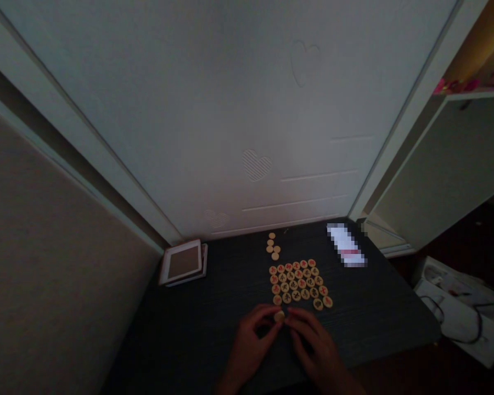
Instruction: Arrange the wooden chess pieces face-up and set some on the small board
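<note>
My left hand (253,337) is closed, with a round wooden xiangqi piece (279,316) pinched between thumb and index finger at the near side of the rows. From the other side my right hand (313,337) meets the same piece, its bent fingertips at the right edge; exactly how they grip it is hard to see in the dim light. Just beyond both hands lie rows of xiangqi pieces (296,295), face up with red or dark characters. Farther back, several pale blank-looking pieces (275,256) form a loose cluster.
Everything stands on a dark desk (181,329) against a white panel (251,109) with embossed hearts. Stacked frame-like items (184,262) lie at the back left. A blurred-out white packet (346,245) is at the back right. Beyond the right edge sits a white box (461,323) with cables.
</note>
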### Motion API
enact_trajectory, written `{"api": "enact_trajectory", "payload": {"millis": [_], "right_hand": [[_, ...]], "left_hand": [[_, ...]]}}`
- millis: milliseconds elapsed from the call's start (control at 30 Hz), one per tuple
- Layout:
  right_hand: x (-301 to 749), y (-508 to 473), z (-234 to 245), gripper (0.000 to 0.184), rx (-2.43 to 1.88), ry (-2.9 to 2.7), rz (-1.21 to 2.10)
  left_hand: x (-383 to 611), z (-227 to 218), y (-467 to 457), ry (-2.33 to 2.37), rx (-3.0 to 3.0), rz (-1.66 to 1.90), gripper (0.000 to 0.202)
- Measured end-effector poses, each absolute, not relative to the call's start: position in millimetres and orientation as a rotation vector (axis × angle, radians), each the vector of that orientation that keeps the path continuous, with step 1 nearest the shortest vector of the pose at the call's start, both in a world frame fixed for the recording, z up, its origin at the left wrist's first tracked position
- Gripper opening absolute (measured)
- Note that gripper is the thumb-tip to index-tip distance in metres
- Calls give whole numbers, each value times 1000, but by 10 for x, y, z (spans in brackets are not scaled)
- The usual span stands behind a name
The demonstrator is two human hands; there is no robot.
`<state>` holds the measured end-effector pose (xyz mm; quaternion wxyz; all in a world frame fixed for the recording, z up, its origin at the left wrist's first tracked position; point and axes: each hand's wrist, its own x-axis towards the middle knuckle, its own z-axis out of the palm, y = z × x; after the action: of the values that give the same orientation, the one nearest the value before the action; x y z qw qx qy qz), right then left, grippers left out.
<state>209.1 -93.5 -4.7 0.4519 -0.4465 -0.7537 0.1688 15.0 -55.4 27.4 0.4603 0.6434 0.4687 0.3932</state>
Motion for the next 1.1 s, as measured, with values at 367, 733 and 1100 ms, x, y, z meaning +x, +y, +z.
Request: {"api": "enact_trajectory", "payload": {"millis": [367,733,1100], "right_hand": [[2076,-928,-13,41,-1076,-1860,606],[2108,-898,7,21,-1120,-1703,803],[2099,-897,14,18,-1146,-1665,864]], "left_hand": [[134,79,-654,1207,1573,831,34],[134,88,-662,1143,1539,847,26],[147,123,-658,1137,1649,899,26]]}}
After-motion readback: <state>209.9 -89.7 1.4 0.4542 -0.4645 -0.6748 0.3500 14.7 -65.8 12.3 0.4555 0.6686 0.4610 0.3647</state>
